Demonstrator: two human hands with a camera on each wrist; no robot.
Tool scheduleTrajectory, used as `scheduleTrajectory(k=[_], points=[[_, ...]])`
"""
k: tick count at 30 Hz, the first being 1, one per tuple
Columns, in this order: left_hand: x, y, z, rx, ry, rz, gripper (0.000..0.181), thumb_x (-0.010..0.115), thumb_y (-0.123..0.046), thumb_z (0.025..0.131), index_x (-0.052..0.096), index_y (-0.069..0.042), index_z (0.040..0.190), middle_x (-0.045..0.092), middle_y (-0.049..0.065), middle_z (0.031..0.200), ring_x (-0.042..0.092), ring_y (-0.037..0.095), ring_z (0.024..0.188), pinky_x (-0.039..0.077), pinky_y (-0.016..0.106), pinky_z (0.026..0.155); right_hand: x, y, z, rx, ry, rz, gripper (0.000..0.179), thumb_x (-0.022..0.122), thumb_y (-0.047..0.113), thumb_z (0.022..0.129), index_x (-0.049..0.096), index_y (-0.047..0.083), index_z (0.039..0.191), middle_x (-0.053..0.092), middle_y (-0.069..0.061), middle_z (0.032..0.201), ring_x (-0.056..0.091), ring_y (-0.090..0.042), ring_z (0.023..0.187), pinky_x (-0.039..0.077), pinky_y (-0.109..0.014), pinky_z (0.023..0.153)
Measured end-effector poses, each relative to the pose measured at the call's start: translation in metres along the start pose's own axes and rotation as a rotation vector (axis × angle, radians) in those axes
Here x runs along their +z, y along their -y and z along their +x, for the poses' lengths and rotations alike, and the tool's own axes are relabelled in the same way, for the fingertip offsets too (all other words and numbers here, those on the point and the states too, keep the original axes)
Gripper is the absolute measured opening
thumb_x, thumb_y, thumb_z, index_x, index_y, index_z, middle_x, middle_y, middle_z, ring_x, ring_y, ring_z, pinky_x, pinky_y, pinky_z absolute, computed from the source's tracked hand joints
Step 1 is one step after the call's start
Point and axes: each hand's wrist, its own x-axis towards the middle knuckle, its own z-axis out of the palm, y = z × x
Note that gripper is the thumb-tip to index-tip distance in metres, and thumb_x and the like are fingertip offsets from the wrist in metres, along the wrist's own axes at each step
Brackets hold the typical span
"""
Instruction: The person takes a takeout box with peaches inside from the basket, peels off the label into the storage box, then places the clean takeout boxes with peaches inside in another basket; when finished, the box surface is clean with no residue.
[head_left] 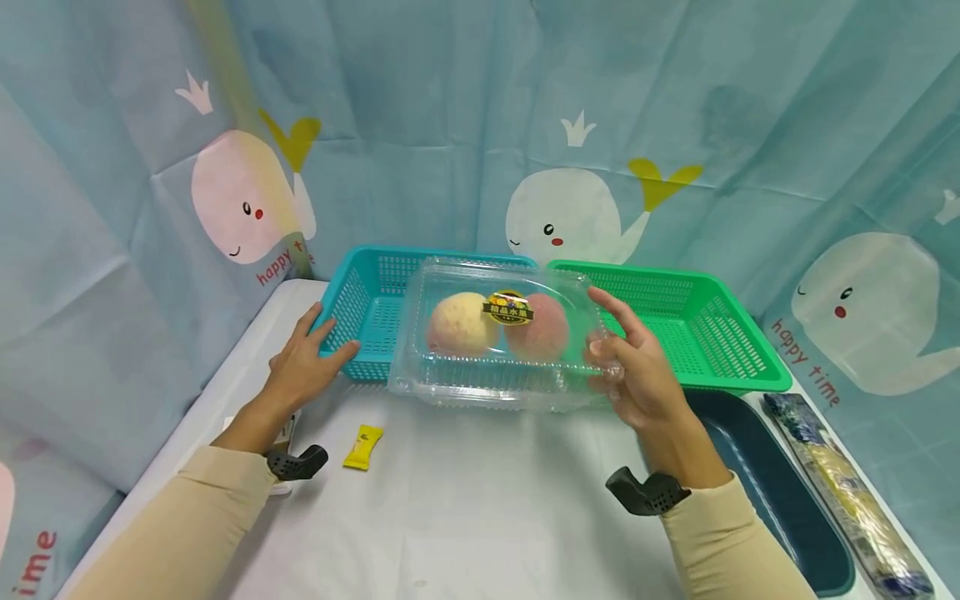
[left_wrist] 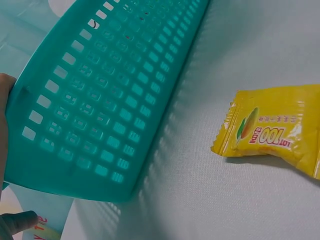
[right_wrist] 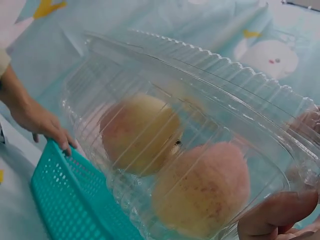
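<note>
My right hand [head_left: 637,367] grips the right end of a clear plastic fruit box [head_left: 420,383], its thumb on the near side. Inside the box lie two peaches, a pale yellow one [head_left: 459,323] and a pink one [head_left: 542,327]; a black-and-gold label is on the lid. The box is held up in front of a blue basket [head_left: 360,287] and hides part of it. My left hand [head_left: 303,367] touches that basket's left rim with fingers spread; in the left wrist view the thumb stands apart from the basket wall [left_wrist: 95,100].
A green basket [head_left: 720,333] stands at the back right, beside a dark blue tray [head_left: 780,492]. Right of the tray lies a long shiny packet [head_left: 840,483]. A small yellow wrapped candy [head_left: 363,447] lies on the white table. Something whitish sits partly hidden under my left wrist.
</note>
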Motion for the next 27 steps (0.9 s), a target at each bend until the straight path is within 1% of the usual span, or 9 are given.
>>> scheduleTrajectory(k=[3,7,11,15,17,21,24,27], points=[[0.000,-0.001,0.000,-0.008,0.002,0.004,0.082,0.046,-0.056,0.095,0.030,0.006,0.147,0.004,0.016,0.159,0.019,0.050,0.136,0.019,0.078,0.090,-0.005,-0.003,-0.016,-0.032,0.035,0.028,0.070,0.038,-0.015,0.086,0.026,0.010,0.151,0.041,-0.001,0.077,0.038,-0.010,0.060,0.028,-0.015,0.042],[0.000,-0.001,0.000,-0.010,0.002,0.006,0.082,0.046,-0.056,0.095,0.030,0.005,0.147,0.004,0.016,0.159,0.019,0.050,0.136,0.019,0.078,0.091,-0.009,-0.008,-0.034,-0.080,0.081,0.055,0.072,0.036,-0.017,0.084,0.025,0.008,0.150,0.041,-0.002,0.080,0.031,-0.014,0.063,0.022,-0.017,0.042],[0.000,0.000,0.000,0.001,-0.001,-0.003,0.082,0.046,-0.056,0.095,0.031,0.005,0.147,0.004,0.016,0.159,0.019,0.050,0.136,0.020,0.078,0.090,-0.014,-0.014,-0.051,-0.106,0.117,0.061,0.071,0.035,-0.018,0.085,0.027,0.009,0.150,0.044,-0.004,0.086,0.032,-0.015,0.066,0.026,-0.017,0.043],[-0.001,0.000,0.001,0.015,-0.009,-0.007,0.081,0.046,-0.055,0.095,0.031,0.006,0.147,0.005,0.016,0.159,0.019,0.049,0.137,0.020,0.078,0.089,-0.020,-0.022,-0.066,-0.097,0.109,0.055,0.072,0.037,-0.019,0.086,0.028,0.010,0.151,0.043,-0.006,0.093,0.039,-0.011,0.069,0.032,-0.015,0.047],[-0.001,0.000,0.001,0.019,-0.008,-0.008,0.082,0.046,-0.055,0.095,0.031,0.006,0.147,0.005,0.016,0.159,0.019,0.049,0.137,0.019,0.078,0.089,-0.024,-0.027,-0.073,-0.085,0.099,0.066,0.072,0.038,-0.020,0.086,0.029,0.011,0.151,0.041,-0.008,0.097,0.042,-0.009,0.071,0.034,-0.013,0.048],[0.000,0.000,0.001,0.013,-0.003,-0.008,0.082,0.046,-0.056,0.095,0.030,0.005,0.147,0.004,0.015,0.159,0.018,0.049,0.137,0.019,0.078,0.090,-0.031,-0.039,-0.085,-0.070,0.091,0.097,0.074,0.038,-0.022,0.085,0.028,0.011,0.151,0.037,-0.010,0.105,0.044,-0.007,0.072,0.037,-0.011,0.050],[0.000,0.000,0.000,0.008,-0.003,-0.007,0.082,0.046,-0.056,0.095,0.030,0.005,0.148,0.003,0.014,0.159,0.018,0.049,0.137,0.018,0.078,0.091,-0.036,-0.048,-0.092,-0.065,0.078,0.097,0.075,0.037,-0.022,0.085,0.027,0.010,0.151,0.038,-0.010,0.105,0.044,-0.006,0.071,0.038,-0.010,0.050],[0.000,-0.001,0.000,0.006,-0.005,-0.009,0.082,0.046,-0.056,0.095,0.030,0.005,0.147,0.003,0.014,0.159,0.018,0.049,0.137,0.018,0.078,0.091,-0.040,-0.057,-0.097,-0.068,0.070,0.099,0.074,0.037,-0.022,0.084,0.028,0.009,0.151,0.042,-0.008,0.100,0.044,-0.005,0.069,0.038,-0.009,0.050]])
